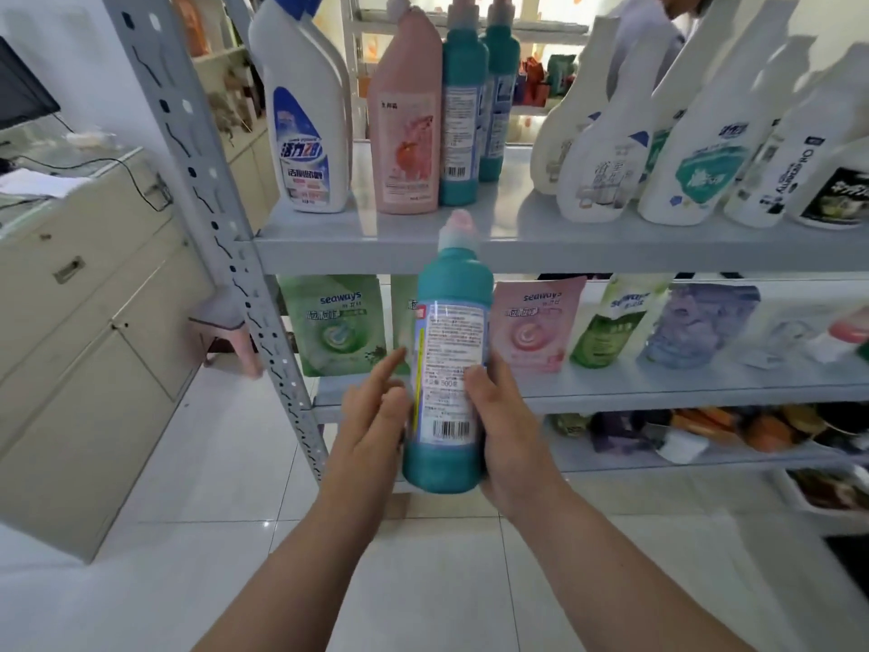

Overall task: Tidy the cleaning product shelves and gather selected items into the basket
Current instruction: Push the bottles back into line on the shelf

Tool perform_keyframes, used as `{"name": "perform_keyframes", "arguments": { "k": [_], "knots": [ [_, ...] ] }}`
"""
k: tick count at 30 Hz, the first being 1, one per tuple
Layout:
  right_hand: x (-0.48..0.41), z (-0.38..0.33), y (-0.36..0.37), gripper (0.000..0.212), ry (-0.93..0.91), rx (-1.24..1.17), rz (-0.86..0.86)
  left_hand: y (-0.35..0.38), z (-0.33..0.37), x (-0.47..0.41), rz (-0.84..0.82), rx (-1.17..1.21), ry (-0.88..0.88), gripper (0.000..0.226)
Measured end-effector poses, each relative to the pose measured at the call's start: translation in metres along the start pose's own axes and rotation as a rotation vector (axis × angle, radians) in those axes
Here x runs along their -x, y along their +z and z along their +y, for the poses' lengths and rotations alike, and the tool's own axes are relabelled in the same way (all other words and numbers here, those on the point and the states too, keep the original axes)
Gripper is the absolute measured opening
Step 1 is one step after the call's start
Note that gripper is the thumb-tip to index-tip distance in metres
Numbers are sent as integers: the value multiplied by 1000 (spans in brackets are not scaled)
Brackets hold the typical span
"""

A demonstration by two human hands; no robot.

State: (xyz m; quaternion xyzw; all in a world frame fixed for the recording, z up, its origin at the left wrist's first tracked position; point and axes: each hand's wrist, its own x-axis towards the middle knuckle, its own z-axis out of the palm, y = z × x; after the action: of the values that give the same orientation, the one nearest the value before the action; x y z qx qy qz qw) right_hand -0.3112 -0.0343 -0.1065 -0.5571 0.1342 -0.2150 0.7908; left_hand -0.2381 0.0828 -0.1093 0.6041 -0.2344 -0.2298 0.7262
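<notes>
Centre frame, my right hand (505, 418) grips a tall teal plastic bottle (452, 317), left hand (376, 416) straight-fingered alongside (basket unseen; gathering seemingly barely begun).

Shop-style display in a tiled room: grey slotted-steel shelving (564, 251) across the centre carries rows of white plastic cleaner bottles (696, 148) at upper right. Printed detergent refill pouches (336, 322) line the tier below. Beige metal cabinets (89, 322) stand at left on a white tiled floor (235, 534).
</notes>
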Motion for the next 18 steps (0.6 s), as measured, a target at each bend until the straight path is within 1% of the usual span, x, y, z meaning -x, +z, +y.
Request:
{"name": "perform_keyframes", "arguments": {
  "k": [2, 3, 4, 6, 8, 9, 10, 11, 12, 14, 16, 17, 18],
  "knots": [
    [1, -2, 2, 53, -24, 56, -22, 11, 1, 2, -67, 326, -218, 55],
    [1, -2, 2, 49, -17, 108, -19, 17, -1, 5, -83, 447, -305, 57],
    [1, -3, 1, 46, -10, 162, -20, 21, -2, 8, -80, 499, -356, 55],
    [1, -4, -6, 45, 8, 240, -63, 30, -7, 13, -53, 458, -354, 44],
    [3, -2, -20, 43, 12, 295, -108, 38, -15, 17, -23, 296, -292, 44],
    [5, -2, -27, 37, 5, 298, -109, 42, -20, 18, -7, 192, -256, 44],
    [6, -2, -35, 31, 7, 281, -97, 47, -23, 18, 4, 114, -235, 39],
    [7, -3, -42, 31, 14, 240, -62, 54, -25, 18, 0, 84, -223, 32],
    [6, -4, -52, 36, 25, 167, -4, 62, -24, 18, -8, 79, -223, 29],
    [4, -9, -73, 49, 93, -45, 100, 78, -25, 16, 0, 51, -215, 35],
    [5, -18, -95, 66, 217, -178, 130, 96, -28, 12, 27, 3, -180, 35],
    [5, -22, -106, 73, 260, -197, 113, 106, -29, 11, 12, 1, -179, 43],
    [5, -24, -117, 79, 277, -198, 76, 116, -31, 10, -19, 31, -203, 59]
  ]
}}
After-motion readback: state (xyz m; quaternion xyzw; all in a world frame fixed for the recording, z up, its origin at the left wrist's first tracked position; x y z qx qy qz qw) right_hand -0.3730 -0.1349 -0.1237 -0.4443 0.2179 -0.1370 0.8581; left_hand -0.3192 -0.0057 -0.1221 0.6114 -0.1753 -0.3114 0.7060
